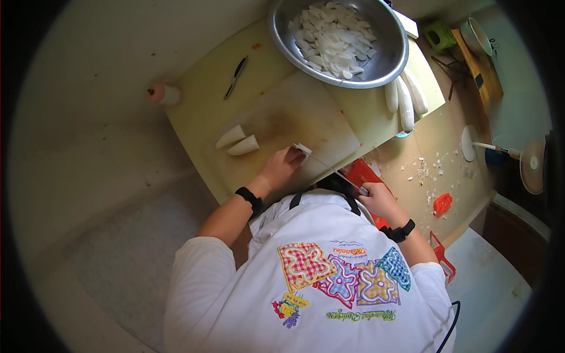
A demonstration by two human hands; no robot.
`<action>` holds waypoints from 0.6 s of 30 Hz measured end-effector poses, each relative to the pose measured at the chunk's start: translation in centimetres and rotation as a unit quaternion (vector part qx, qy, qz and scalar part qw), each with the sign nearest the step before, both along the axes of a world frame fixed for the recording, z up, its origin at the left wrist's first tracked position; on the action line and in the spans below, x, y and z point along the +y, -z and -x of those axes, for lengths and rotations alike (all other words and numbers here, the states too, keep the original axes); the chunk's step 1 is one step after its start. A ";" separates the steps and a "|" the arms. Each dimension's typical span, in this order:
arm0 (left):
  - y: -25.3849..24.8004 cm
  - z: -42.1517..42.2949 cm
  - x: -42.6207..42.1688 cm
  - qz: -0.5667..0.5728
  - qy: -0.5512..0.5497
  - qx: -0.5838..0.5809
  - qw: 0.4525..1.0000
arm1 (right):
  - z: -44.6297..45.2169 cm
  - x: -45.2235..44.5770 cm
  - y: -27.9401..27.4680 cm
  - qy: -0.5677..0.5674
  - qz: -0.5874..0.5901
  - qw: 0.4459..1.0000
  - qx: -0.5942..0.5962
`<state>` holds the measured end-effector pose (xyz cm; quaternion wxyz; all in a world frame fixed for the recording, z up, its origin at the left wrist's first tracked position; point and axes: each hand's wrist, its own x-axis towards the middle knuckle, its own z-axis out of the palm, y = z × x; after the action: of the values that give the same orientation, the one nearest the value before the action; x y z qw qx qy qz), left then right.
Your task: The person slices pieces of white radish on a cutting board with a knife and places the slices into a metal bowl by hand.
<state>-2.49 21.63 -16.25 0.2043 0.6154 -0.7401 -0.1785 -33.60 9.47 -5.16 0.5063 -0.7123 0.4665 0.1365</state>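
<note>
My right hand point(379, 200) is wrapped round the handle of a knife point(329, 169), whose blade reaches left across the near edge of the cutting board point(323, 112). The blade's tip end lies against a small white radish piece point(305, 149). Curled fingers of my left hand point(282, 167) hold that piece down on the board, covering part of it. Beyond my left hand, two cut lengths of white radish, one farther point(229, 136) and one nearer point(243, 146), lie side by side on the board.
A large metal bowl point(278, 44) of white slices stands at the table's far side. Several peeled radishes point(406, 106) lie beside it. A slim black-and-silver tool point(236, 77) and a pink-topped bottle point(165, 94) are at left. Scraps, a red bag point(442, 204) and a fan point(531, 165) are right.
</note>
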 end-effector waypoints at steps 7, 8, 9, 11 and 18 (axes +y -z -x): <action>0.0 0.4 0.3 -0.009 -0.015 -0.022 1.000 | -0.5 -0.3 -0.7 -0.019 0.033 0.999 0.013; -0.1 0.4 0.3 -0.016 -0.018 -0.020 1.000 | -0.5 -0.4 -0.7 -0.018 0.032 0.999 0.013; -0.1 0.4 0.3 -0.023 -0.021 -0.019 0.999 | -0.5 -0.4 -0.7 -0.020 0.033 0.999 0.012; 0.2 0.3 0.3 -0.026 -0.018 -0.014 0.999 | -0.4 -0.4 -0.6 -0.022 0.035 0.999 0.012; 0.3 0.4 0.2 -0.037 -0.023 -0.002 0.999 | -0.1 -0.4 -0.2 -0.032 0.028 0.999 0.007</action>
<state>-2.87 21.81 -16.56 0.1836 0.6394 -0.7194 -0.1997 -33.53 9.07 -4.99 0.4779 -0.7397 0.4510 0.1447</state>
